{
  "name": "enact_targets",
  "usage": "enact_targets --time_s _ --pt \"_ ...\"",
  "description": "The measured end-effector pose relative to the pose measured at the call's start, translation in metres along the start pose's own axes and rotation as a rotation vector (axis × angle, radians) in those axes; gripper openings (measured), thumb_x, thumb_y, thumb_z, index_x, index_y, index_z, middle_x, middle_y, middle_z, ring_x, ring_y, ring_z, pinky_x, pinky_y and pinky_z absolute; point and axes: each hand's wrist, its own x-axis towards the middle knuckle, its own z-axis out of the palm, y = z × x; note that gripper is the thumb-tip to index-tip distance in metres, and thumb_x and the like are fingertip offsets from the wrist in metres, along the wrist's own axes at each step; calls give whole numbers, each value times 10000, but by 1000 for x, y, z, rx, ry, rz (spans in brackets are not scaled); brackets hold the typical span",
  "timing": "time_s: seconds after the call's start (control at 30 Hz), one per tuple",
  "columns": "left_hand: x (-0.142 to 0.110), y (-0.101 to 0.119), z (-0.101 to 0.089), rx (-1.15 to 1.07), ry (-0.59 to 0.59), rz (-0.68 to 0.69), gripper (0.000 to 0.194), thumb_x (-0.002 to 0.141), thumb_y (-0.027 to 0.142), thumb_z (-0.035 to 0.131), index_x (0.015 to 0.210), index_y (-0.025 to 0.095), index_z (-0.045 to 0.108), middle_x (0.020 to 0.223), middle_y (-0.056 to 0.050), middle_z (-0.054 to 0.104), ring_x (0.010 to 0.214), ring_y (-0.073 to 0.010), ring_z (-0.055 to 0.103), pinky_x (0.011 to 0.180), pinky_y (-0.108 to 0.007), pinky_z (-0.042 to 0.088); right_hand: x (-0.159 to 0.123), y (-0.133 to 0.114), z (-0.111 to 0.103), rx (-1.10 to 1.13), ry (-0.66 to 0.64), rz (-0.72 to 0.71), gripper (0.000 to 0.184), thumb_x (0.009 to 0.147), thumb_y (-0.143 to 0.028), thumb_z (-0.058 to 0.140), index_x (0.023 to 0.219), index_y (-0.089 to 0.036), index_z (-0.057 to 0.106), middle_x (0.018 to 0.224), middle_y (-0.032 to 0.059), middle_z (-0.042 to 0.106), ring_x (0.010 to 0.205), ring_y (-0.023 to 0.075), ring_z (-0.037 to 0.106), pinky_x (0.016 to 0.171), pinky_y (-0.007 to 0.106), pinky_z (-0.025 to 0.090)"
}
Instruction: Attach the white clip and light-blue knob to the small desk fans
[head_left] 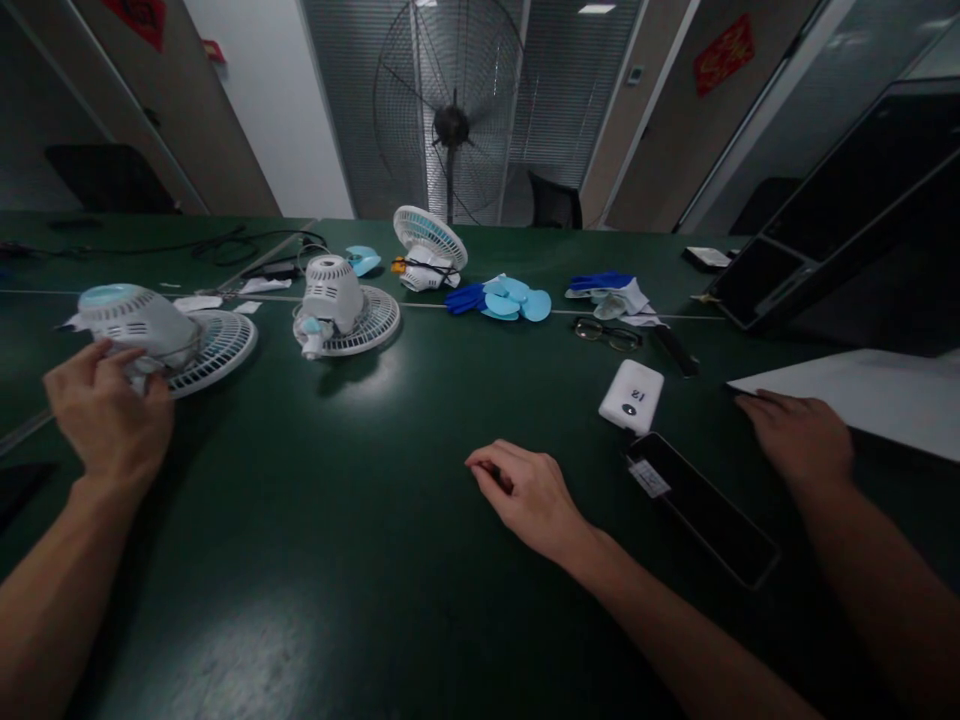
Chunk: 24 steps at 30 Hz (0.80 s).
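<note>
My left hand (105, 410) is closed around the rear housing of a small white desk fan (142, 325), which lies tilted on its round white grille at the table's left. My right hand (525, 495) rests on the green table (360, 520) near the middle, knuckles up and fingers curled under; nothing shows in it. Just to its right lie a black phone (705, 510) and a white power bank (632, 396).
Another person's hand (799, 435) lies flat at the right beside a white sheet (862, 395). Two more small fans (341, 305) (429, 250), blue fan blades (510, 298), blue gloves (600, 285), glasses (607, 333), cables and a laptop (757, 285) lie further back. A large pedestal fan (450, 110) stands behind.
</note>
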Motion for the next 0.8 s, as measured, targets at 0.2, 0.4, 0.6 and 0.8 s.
enact_targets --time_s 0.2,0.4,0.6,0.8 --pt "3 12 -4 157 -95 -44 508 1039 473 470 1430 164 567 1457 -178 515 1246 -413 534 999 -536 425 0 0 -1 -12 -4 -15 147 1025 -207 587 1095 -244 711 994 -25 715 739 104 624 662 251 437" --pt "6 28 -4 214 -191 -113 636 1037 639 340 1437 188 541 1406 -194 478 1164 -398 539 923 -497 405 0 -1 -3 -16 -18 -6 152 1023 -198 589 1103 -246 709 1006 -24 713 752 106 629 658 246 451" --pt "14 17 -1 290 -236 -114 687 999 661 377 1411 150 579 1293 -182 543 1063 -389 570 895 -529 449 1 -2 -2 -34 -22 -3 148 1015 -197 598 1084 -248 718 990 -26 716 740 106 631 664 249 453" --pt "14 19 -3 315 -205 -76 605 1021 549 357 1304 94 637 1235 -200 536 1041 -406 561 866 -527 443 0 0 -2 -61 -23 -14 154 1026 -214 581 1095 -252 713 1003 -18 723 762 110 648 664 245 465"
